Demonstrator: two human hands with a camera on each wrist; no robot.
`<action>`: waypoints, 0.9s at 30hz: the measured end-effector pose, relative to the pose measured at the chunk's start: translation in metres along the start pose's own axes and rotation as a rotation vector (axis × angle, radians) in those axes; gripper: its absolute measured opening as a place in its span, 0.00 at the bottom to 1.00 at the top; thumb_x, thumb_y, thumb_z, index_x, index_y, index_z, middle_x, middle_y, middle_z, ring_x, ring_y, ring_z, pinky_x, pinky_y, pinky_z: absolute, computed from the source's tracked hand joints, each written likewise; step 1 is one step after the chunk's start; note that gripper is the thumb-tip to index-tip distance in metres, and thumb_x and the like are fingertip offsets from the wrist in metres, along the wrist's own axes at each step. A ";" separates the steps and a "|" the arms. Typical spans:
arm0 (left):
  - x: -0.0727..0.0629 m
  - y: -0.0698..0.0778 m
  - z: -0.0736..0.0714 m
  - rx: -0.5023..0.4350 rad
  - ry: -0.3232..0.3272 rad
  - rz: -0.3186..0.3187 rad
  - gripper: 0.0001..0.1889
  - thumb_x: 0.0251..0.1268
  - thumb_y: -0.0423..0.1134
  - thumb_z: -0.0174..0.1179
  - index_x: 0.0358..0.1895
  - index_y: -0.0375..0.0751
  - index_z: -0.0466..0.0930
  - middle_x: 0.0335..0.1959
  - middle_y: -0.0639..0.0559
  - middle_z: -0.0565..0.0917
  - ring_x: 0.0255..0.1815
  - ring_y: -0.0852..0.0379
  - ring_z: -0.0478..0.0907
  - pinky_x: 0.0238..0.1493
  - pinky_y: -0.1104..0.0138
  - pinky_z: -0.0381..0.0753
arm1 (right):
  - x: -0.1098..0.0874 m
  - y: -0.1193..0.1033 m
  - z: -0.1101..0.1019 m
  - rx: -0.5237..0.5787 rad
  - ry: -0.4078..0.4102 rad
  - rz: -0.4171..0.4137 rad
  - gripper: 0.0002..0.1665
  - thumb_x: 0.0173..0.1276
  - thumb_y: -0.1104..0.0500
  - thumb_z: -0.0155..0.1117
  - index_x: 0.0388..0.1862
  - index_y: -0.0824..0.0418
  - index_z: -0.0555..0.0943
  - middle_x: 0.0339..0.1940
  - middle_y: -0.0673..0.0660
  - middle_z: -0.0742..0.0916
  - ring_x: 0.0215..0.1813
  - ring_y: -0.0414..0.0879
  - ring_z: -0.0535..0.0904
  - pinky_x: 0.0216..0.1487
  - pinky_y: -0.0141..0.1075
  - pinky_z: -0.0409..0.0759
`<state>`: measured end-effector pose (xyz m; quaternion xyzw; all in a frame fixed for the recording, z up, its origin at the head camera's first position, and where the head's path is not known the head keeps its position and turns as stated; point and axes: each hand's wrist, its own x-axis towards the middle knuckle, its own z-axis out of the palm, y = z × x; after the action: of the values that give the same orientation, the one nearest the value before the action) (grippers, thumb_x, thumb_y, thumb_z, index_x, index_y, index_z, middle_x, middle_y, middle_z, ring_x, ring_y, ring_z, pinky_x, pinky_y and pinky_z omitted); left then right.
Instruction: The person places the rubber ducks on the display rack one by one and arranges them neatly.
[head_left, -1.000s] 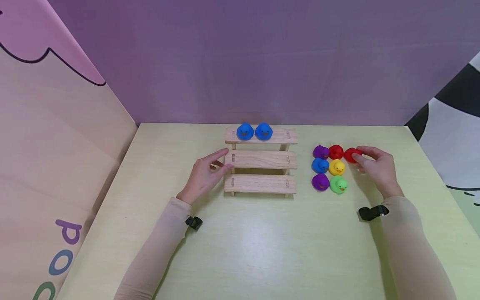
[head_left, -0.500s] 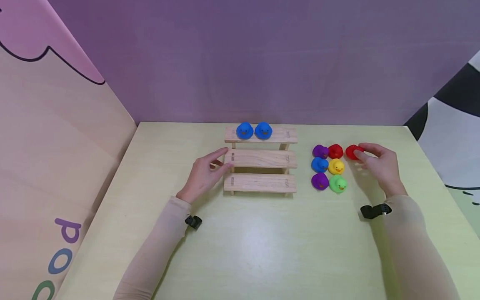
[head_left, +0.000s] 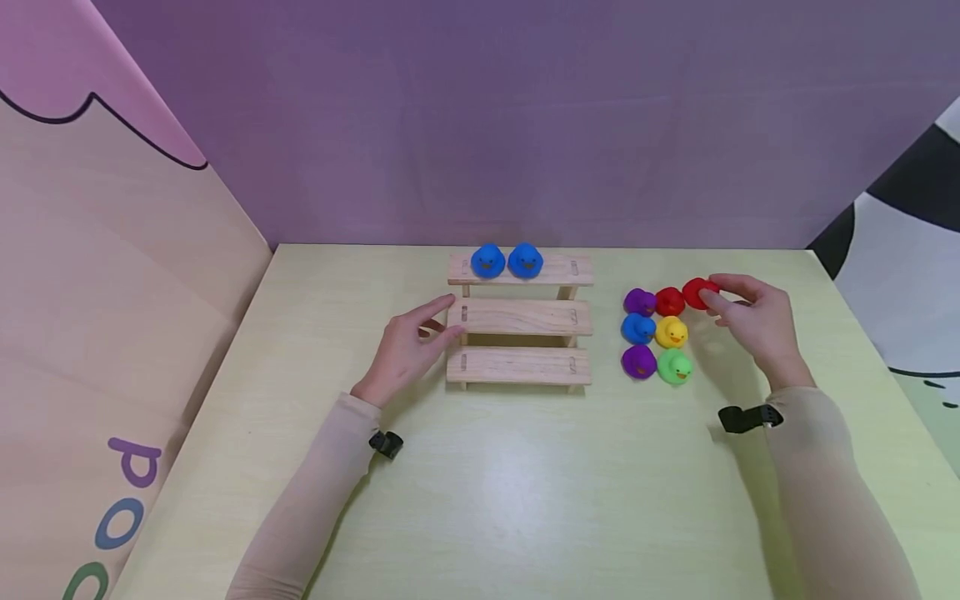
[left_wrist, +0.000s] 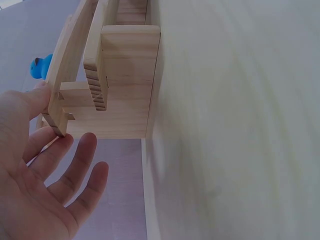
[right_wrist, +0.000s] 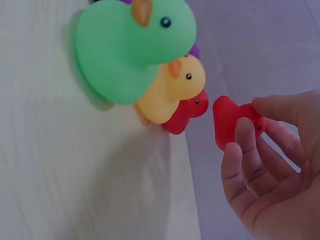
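Note:
A three-step wooden rack (head_left: 519, 318) stands on the table, and two blue rubber ducks (head_left: 487, 262) sit on its top step. My left hand (head_left: 405, 354) pinches the left end of the rack's middle step; in the left wrist view the thumb lies on the board (left_wrist: 70, 50) and the other fingers are spread below. My right hand (head_left: 763, 329) holds a red rubber duck (right_wrist: 226, 125) between thumb and fingers, raised above the table. Beside it, on the table, another red duck (head_left: 670, 302) stands in the group with a yellow duck (head_left: 671, 332) and a green duck (head_left: 675, 367).
Left of the yellow and green ducks are a blue duck (head_left: 638, 328) and two purple ducks (head_left: 639, 362). A purple backdrop (head_left: 525, 125) rises behind the table (head_left: 510, 500). Printed panels flank both sides.
My right hand has lifted the red duck upward, first drifting slightly right, then back left toward the other ducks. The left hand stays on the rack.

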<state>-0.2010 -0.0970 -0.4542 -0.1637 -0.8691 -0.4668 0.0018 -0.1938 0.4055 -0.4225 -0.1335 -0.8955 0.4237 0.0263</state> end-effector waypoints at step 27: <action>0.000 0.001 0.000 0.004 0.002 -0.002 0.30 0.76 0.53 0.67 0.78 0.55 0.75 0.73 0.50 0.82 0.52 0.47 0.88 0.55 0.53 0.90 | -0.016 -0.040 0.006 0.019 -0.017 -0.149 0.36 0.79 0.38 0.63 0.76 0.58 0.77 0.50 0.29 0.80 0.39 0.26 0.83 0.41 0.19 0.83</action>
<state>-0.2008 -0.0965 -0.4535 -0.1624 -0.8702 -0.4652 0.0026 -0.1881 0.3725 -0.3951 -0.0625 -0.8991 0.4303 0.0513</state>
